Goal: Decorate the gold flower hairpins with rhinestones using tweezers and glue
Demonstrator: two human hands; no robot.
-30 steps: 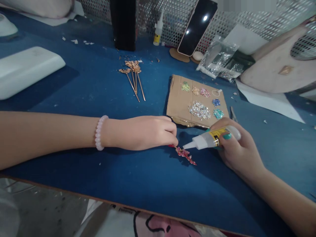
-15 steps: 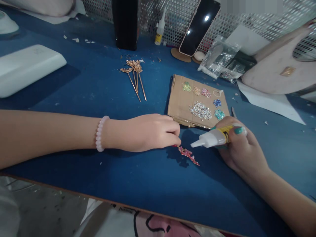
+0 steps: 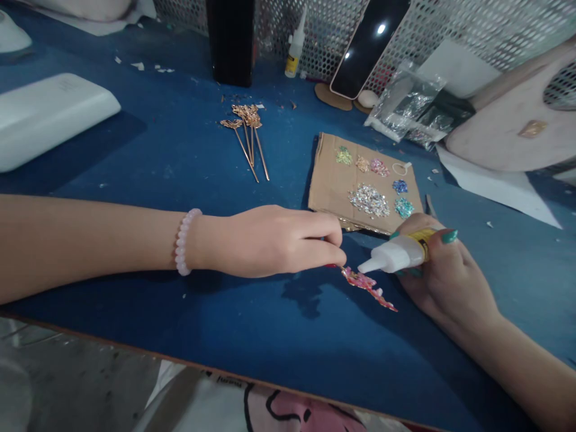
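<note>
My left hand [image 3: 274, 240], with a pale bead bracelet at the wrist, pinches one end of a small red and pink glittery ornament [image 3: 366, 286] held just above the blue table [image 3: 252, 324]. My right hand [image 3: 438, 273] is wrapped round a small white glue bottle [image 3: 396, 255] with a yellow label. Its nozzle points left, close over the ornament.
A cardboard piece [image 3: 330, 186] with small heaps of coloured sequins lies just behind the hands. Gold hair sticks [image 3: 247, 135] lie further back, a white case [image 3: 45, 117] at far left. A phone [image 3: 369, 42], a second glue bottle [image 3: 294, 45], plastic bags [image 3: 409, 108] and a black box [image 3: 231, 39] stand along the mesh wall.
Both hands have shifted a little to the right. The ornament has lifted off the table and moved right with my left hand, its shadow now apart from it.
</note>
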